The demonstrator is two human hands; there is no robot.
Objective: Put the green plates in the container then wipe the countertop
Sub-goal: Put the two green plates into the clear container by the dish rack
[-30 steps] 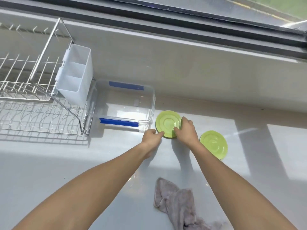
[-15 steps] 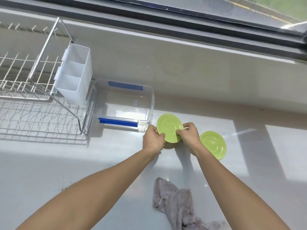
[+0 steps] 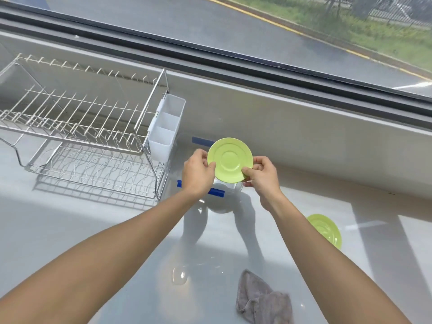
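A small round green plate (image 3: 230, 159) is held in the air between both hands, directly above the clear plastic container with blue clips (image 3: 217, 191). My left hand (image 3: 198, 173) pinches its left rim and my right hand (image 3: 261, 176) pinches its lower right rim. The plate and my hands hide most of the container. A second green plate (image 3: 326, 229) lies flat on the white countertop (image 3: 70, 230), to the right of my right forearm. A crumpled grey cloth (image 3: 263, 300) lies on the countertop near the front edge.
A metal dish rack (image 3: 81, 141) with a white cutlery holder (image 3: 165, 127) stands left of the container. A low white wall and a window frame run along the back of the countertop.
Both hands lifted the green plate off the countertop and carried it up and left until it hangs over the container. The view tilted upward.
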